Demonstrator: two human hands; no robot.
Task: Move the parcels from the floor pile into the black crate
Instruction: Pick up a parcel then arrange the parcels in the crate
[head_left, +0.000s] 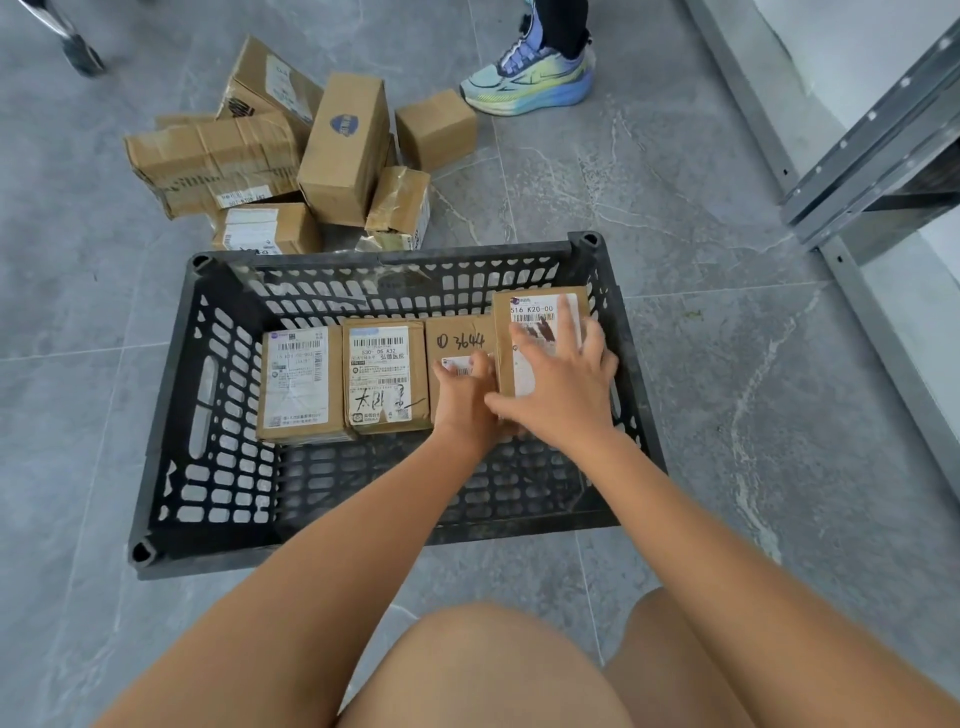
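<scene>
The grey marbled tile floor (701, 218) carries everything. A black lattice crate (171, 415) sits on it at centre. Just beyond the crate's far rim lies a loose pile of cardboard parcels (291, 156) — some tilted, some flat. A trainer-shod foot (530, 78) stands near the pile — grey metal shelving (852, 171) stands at the right.

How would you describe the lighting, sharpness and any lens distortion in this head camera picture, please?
Head view: soft, even light with only faint shadows under the floor pile; labels on parcels in the black crate read sharply; the right hand is slightly motion-blurred; wide-angle bending shows in the metal frame at the right edge, and the forearms near the lens look oversized.
</scene>
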